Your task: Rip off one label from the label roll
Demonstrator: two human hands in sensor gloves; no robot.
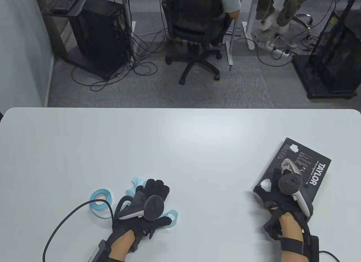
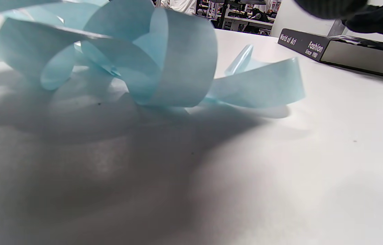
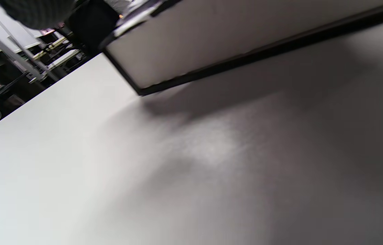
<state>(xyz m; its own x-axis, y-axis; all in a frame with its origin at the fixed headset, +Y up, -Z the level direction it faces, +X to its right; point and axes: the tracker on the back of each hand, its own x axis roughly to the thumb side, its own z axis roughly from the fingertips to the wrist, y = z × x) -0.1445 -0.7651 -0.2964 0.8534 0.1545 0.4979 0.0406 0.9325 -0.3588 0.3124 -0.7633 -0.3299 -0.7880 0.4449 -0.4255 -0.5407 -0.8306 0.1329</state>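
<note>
The label roll (image 1: 101,200), light blue with a white core, lies flat on the table at the near left. Its loose blue backing strip (image 1: 137,183) curls out under my left hand (image 1: 155,187), which rests palm down on it with fingers stretched forward. The curls fill the left wrist view (image 2: 177,68). My right hand (image 1: 272,185) rests on the near corner of a black book (image 1: 307,166), fingers beside a small white label (image 1: 265,184) stuck on the cover. Another white label (image 1: 294,147) sits at the book's far corner.
The book also shows in the left wrist view (image 2: 358,56) and, edge-on, in the right wrist view (image 3: 245,41). A glove cable (image 1: 65,219) loops over the table by the roll. The table's far edge (image 1: 180,109) borders an office floor with chairs.
</note>
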